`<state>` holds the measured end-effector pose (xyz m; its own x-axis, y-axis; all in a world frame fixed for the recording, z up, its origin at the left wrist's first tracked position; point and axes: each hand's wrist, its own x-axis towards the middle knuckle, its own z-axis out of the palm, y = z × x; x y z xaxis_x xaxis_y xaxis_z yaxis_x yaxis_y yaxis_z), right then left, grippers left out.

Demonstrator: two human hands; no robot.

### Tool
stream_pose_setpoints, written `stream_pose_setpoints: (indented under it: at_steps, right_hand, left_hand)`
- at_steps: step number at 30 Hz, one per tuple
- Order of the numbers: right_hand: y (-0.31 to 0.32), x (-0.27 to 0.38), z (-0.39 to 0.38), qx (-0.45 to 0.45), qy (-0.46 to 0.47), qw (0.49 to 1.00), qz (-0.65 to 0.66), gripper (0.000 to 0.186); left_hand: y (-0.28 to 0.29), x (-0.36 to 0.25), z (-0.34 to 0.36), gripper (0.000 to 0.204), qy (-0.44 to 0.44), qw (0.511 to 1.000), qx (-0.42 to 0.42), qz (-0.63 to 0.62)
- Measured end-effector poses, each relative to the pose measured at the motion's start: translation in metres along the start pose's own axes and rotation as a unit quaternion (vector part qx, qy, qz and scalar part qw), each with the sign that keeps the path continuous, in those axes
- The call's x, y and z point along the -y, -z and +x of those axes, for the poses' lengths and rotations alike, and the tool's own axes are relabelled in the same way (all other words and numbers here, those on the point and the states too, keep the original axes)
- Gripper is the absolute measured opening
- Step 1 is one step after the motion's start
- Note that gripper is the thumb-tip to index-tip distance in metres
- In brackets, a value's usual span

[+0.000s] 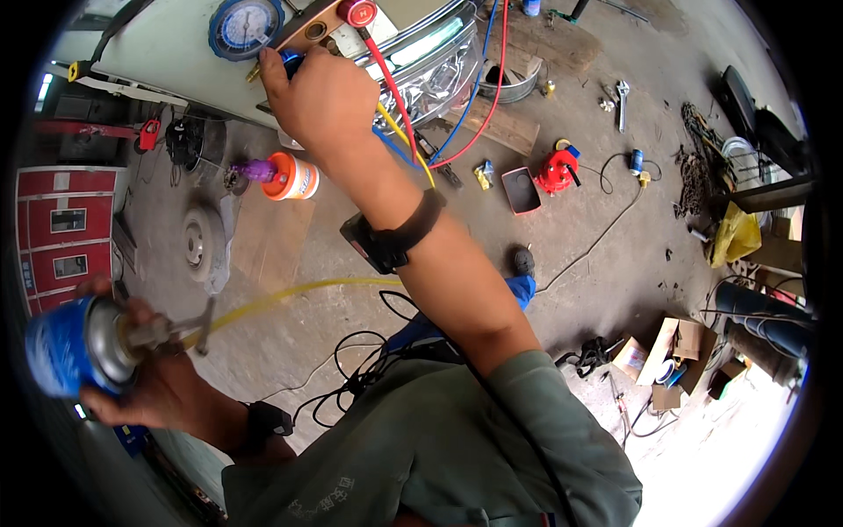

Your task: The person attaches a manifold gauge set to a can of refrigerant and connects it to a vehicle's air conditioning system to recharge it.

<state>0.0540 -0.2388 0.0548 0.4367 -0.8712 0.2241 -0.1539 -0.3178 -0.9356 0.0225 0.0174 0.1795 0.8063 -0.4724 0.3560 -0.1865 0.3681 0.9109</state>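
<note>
My left hand (162,382) is wrapped round a blue refrigerant can (60,347), which is tilted on its side at the left. A metal can tap (167,334) is fitted on its top, and a yellow hose (281,292) runs from it behind my right forearm. At the top, my right hand (329,101) is closed on the blue knob (291,60) of a manifold gauge set, its fingers partly hiding the knob. Beside it are a round blue-rimmed gauge (246,28) and a red knob (357,12). The gauge set rests on a pale vehicle near the headlight (435,53).
Red hose (407,110) and blue hose (474,92) hang from the gauges. On the floor are an orange-lidded white bucket (303,180), a red pump (557,171), an adjustable wrench (623,105), a wheel (200,241) and a cardboard box (659,351). A red cabinet (66,193) stands left.
</note>
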Motion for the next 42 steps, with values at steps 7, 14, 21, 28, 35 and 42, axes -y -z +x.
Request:
stream_pose_setpoints:
  at_steps: [7,14,21,28,35,42]
  right_hand:
    - [-0.022,-0.011,-0.014,-0.159,0.159,0.973,-0.054,0.048]
    - [-0.010,-0.006,-0.010,-0.093,0.117,0.988,-0.046,0.042]
    - [0.007,-0.001,-0.012,-0.014,0.020,1.000,-0.008,0.043]
    - [-0.003,-0.018,-0.014,-0.162,0.150,0.975,0.006,0.044]
    - [0.006,-0.012,-0.012,-0.056,0.021,0.996,0.065,0.041]
    - [-0.003,-0.018,-0.017,-0.120,0.120,0.985,0.009,0.039]
  left_hand:
    - [-0.016,0.004,0.004,0.085,0.039,0.999,-0.004,0.031]
    - [-0.016,0.011,0.010,0.090,-0.067,0.998,-0.021,0.004]
    - [-0.009,0.005,0.003,0.091,-0.012,0.996,0.018,0.086]
    - [0.000,0.002,0.006,0.096,-0.012,0.999,-0.034,0.029]
    - [-0.023,0.008,0.010,0.089,-0.045,0.999,0.019,0.002]
    - [-0.023,0.020,0.007,0.094,-0.051,0.997,0.017,0.056]
